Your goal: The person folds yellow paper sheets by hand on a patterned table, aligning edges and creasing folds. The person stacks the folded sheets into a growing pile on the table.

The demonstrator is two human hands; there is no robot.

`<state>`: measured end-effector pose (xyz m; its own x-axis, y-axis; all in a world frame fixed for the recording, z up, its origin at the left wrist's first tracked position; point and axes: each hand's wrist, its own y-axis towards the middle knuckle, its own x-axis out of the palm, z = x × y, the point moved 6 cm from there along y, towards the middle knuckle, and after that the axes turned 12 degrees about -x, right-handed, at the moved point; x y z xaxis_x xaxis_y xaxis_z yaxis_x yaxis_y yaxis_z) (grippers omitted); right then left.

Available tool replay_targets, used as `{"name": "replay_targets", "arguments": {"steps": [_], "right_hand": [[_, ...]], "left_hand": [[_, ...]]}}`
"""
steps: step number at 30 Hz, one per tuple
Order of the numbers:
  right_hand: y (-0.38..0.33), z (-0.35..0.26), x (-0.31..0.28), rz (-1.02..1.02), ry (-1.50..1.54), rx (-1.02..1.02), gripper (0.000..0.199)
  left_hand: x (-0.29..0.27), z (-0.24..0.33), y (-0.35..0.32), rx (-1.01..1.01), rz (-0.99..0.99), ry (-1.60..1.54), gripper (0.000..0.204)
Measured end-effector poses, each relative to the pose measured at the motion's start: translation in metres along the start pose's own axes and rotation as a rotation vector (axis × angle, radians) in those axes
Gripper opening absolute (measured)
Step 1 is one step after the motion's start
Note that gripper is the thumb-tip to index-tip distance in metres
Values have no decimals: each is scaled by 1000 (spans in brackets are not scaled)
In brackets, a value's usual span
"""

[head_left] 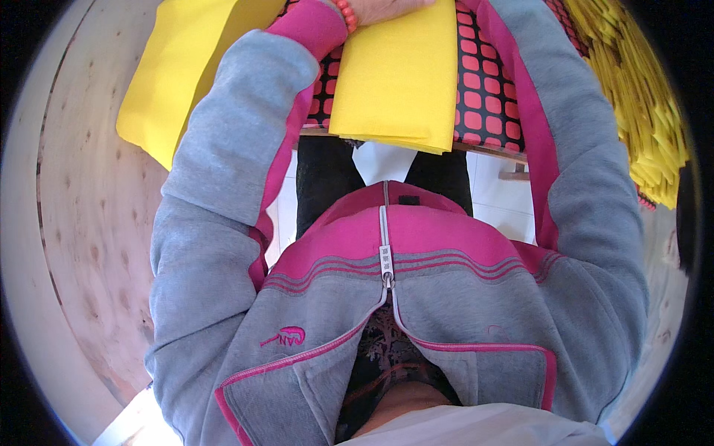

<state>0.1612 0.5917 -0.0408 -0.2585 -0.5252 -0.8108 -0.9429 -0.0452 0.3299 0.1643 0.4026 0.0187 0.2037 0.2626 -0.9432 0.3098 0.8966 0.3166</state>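
My left hand [387,10] reaches in at the top edge, with a red bead bracelet on its wrist. It lies over a folded yellow felt-like sheet [396,82], and the part of it that shows is stretched out flat. Most of its fingers are cut off by the frame. The folded sheet's near end hangs slightly past the table edge. My right forearm [535,44] stretches up along the sheet's right side, but the right hand is beyond the top edge.
A red-and-black patterned cloth [487,97] covers the table. Left of my left arm, a larger yellow sheet [175,70] overhangs the edge. Many folded yellow pieces [632,89] are heaped at the right. A pale wooden board surface [89,245] extends along the left.
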Motion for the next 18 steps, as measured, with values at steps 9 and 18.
{"name": "replay_targets", "arguments": {"steps": [9, 18], "right_hand": [[-5, 2, -5, 97, -315, -25, 62], [-5, -3, -5, 129, -316, -49, 61]], "left_hand": [[-12, 90, -113, 46, -66, 49, 59], [-17, 130, -214, -17, -235, -125, 79]]}}
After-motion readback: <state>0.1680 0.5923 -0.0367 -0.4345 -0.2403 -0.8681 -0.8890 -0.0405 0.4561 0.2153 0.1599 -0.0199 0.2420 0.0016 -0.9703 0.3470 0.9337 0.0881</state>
